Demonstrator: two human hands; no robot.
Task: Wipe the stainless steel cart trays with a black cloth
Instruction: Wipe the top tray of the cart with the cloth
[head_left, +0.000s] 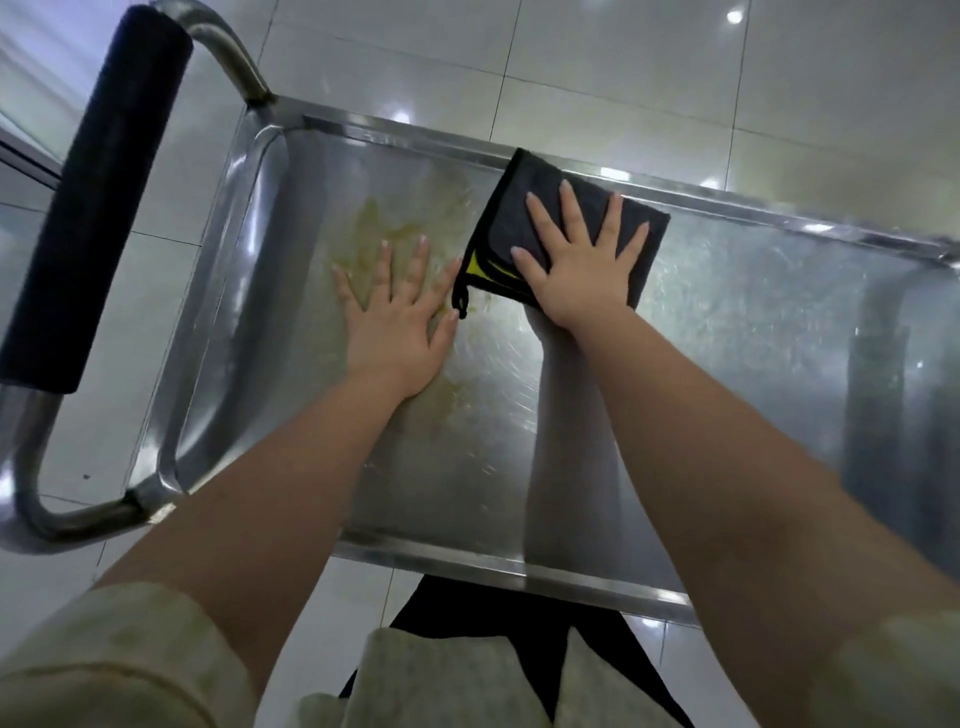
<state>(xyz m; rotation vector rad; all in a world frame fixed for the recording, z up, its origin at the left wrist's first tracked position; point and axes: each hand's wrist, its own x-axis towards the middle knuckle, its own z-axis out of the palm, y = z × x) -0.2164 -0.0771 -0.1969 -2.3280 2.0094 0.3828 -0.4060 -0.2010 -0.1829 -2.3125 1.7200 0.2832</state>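
While the right hand (576, 275) lies flat on the black cloth (498, 223) with its fingers spread wide, pressing down and not gripping, the left hand (400, 317) lies flat on bare steel just to the left, fingers spread too and holding nothing. The cloth sits on the tray (467, 467), touching the far rim near the middle. It is folded, with a yellow edge and a small loop at its near left corner. It looks soft and light, so it should slide easily on the smooth, hard steel. It may bunch up if pushed from one edge, so a flat palm on its middle is the best hold. A yellow-green smear (379, 218) lies left of the cloth, and the left hand rests right on part of it, so that hand is in the way of wiping there. The raised rim will stop the cloth at the sides. At the left end stands the cart handle (98, 197) with its dark padded grip. The right end is blurry, so the streaks there may be dirt or just scratches. Shiny floor tiles (623, 62) lie all around.
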